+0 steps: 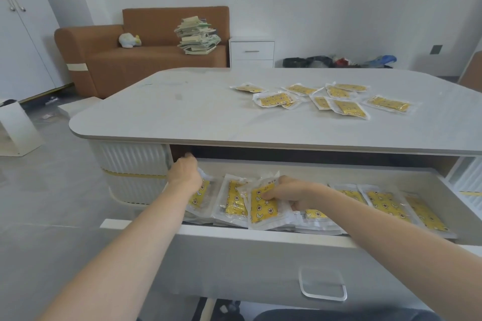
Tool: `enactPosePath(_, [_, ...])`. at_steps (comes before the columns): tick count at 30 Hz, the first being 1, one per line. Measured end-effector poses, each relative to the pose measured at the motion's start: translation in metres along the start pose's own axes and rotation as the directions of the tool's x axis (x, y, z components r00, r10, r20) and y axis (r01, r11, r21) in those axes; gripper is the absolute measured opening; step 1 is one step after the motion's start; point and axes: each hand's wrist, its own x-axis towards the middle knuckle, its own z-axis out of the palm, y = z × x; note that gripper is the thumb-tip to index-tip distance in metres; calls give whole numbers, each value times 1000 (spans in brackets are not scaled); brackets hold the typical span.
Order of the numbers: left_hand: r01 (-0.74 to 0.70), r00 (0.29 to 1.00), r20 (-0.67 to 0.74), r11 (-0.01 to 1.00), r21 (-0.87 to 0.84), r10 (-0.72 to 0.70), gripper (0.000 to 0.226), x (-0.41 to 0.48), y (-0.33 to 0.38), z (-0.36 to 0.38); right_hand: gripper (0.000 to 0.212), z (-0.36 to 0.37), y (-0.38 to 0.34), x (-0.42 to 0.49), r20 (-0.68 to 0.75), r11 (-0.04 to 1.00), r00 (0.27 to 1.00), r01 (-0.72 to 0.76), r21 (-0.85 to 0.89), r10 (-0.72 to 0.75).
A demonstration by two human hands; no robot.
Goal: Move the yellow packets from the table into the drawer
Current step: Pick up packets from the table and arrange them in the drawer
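Observation:
Several yellow packets in clear wrappers lie scattered on the grey table, at its right half. Below the tabletop a wide white drawer stands pulled out, and more yellow packets stand in a row inside it. My left hand reaches into the drawer's left end and rests on a packet there; its fingers are partly hidden. My right hand grips one upright yellow packet in the drawer's middle.
The drawer front carries a clear loop handle. Behind the table stand a brown sofa with a stack of papers, a small white cabinet and dark bags on the floor. A white wardrobe is at left.

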Motion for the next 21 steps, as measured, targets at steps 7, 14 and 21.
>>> enactPosePath(7, [-141, 990, -3, 983, 118, 143, 49, 1, 1, 5, 43, 0, 0, -2, -3, 1000, 1000, -2, -20, 2])
enactPosePath(14, [-201, 963, 189, 979, 23, 194, 35, 9, -7, 11, 39, 1, 0, -3, -10, 1000, 1000, 7, 16, -7])
enactPosePath(21, [-275, 958, 55, 955, -112, 283, 27, 3, 7, 9, 42, -12, -1, -10, -94, 1000, 996, -6, 15, 7])
